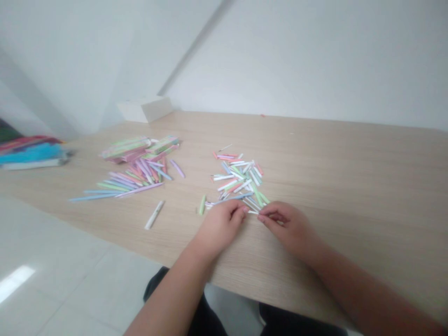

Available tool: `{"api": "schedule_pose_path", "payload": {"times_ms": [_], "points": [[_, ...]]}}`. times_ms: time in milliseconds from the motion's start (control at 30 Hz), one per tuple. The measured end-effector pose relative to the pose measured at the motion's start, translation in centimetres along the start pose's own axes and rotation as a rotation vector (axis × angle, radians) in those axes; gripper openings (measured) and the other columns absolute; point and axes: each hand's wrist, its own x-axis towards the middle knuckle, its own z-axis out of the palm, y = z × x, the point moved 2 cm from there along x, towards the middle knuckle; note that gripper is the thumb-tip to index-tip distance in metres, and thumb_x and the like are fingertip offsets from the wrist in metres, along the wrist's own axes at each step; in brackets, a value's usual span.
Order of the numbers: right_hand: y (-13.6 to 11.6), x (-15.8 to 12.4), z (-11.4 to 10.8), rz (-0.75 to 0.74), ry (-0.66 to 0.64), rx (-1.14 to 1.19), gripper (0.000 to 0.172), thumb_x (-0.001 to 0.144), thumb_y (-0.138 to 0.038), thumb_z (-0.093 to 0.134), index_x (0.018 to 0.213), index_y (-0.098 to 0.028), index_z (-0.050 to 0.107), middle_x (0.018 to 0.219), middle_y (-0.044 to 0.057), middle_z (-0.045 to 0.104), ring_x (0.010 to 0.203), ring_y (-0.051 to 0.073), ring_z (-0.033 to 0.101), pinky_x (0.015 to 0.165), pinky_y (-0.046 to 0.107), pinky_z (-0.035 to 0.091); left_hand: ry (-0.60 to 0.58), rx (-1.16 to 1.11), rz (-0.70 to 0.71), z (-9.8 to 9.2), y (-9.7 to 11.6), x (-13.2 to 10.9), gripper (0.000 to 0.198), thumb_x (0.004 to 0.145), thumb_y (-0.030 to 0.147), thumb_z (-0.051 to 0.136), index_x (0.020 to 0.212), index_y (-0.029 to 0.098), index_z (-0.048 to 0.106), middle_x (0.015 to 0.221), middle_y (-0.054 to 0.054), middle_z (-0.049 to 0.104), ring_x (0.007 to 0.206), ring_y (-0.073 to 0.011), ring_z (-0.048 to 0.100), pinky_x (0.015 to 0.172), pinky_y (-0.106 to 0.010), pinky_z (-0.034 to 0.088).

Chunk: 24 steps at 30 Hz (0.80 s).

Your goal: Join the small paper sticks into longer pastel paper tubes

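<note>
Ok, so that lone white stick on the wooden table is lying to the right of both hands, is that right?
Not quite: the head view shows the lone white stick on the wooden table lying to the left of both hands, beyond the left hand and the right hand, not to their right.

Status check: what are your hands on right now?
Left hand, right hand: fingertips meeting at edge of stick pile. Hold unclear. Loose white stick off left.

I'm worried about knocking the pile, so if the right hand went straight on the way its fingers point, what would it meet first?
The right hand points left, so it would likely meet the thin white stick at its fingertips first, then the left hand; depth is hard to judge.
</note>
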Motion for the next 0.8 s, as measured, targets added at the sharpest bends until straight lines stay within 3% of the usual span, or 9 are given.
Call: {"api": "schedule_pose_path", "payload": {"times_ms": [200,367,533,700,800], "points": [[-0.6,-0.1,0.6,-0.009,-0.025,-0.043,0.008,0.089,-0.031,0.067,0.087,-0.026,0.074,0.087,0.003,0.076,0.082,0.022,0.072,0.074,0.036,0.056,-0.049,-0.066,0.022,0.2,0.3,0.0,0.024,0.096,0.030,0.054,0.080,0.020,0.069,0.078,0.000,0.070,0.075,-0.0162,0.061,0.073,-0.029,0.044],[-1.2,-0.6,2.1,0.008,-0.111,0.199,0.007,0.090,-0.027,0.066,0.093,-0.029,0.071,0.091,0.000,0.078,0.088,0.021,0.075,0.082,0.035,0.058,-0.092,-0.261,-0.036,0.5,-0.2,0.0,0.029,0.095,0.038,0.058,0.076,0.018,0.065,0.071,0.000,0.068,0.070,-0.0145,0.062,0.070,-0.027,0.047],[-1.8,-1.0,2.1,-0.025,-0.137,0.122,0.043,0.091,-0.026,0.063,0.133,-0.037,0.064,0.093,-0.001,0.078,0.090,0.022,0.075,0.087,0.040,0.060,-0.135,-0.377,-0.092,1.0,-1.1,0.1,0.037,0.093,0.049,0.060,0.076,0.017,0.064,0.070,-0.001,0.068,0.065,-0.0135,0.060,0.067,-0.026,0.047],[-1.3,-0.8,1.6,-0.018,-0.115,0.151,0.030,0.093,-0.034,0.062,0.122,-0.032,0.072,0.097,0.002,0.078,0.087,0.023,0.074,0.079,0.037,0.060,-0.078,-0.233,-0.090,0.3,-0.5,0.0,0.044,0.095,0.054,0.054,0.076,0.017,0.068,0.069,-0.002,0.067,0.067,-0.0155,0.060,0.066,-0.027,0.045],[-0.4,-0.7,1.5,0.015,-0.068,0.210,0.029,0.092,-0.035,0.064,0.120,-0.029,0.069,0.083,0.001,0.075,0.075,0.020,0.072,0.068,0.034,0.058,0.088,0.012,-0.106,-1.7,0.0,-1.2,0.049,0.101,0.055,0.041,0.086,0.019,0.070,0.079,-0.004,0.071,0.076,-0.0193,0.065,0.073,-0.031,0.048]]}}
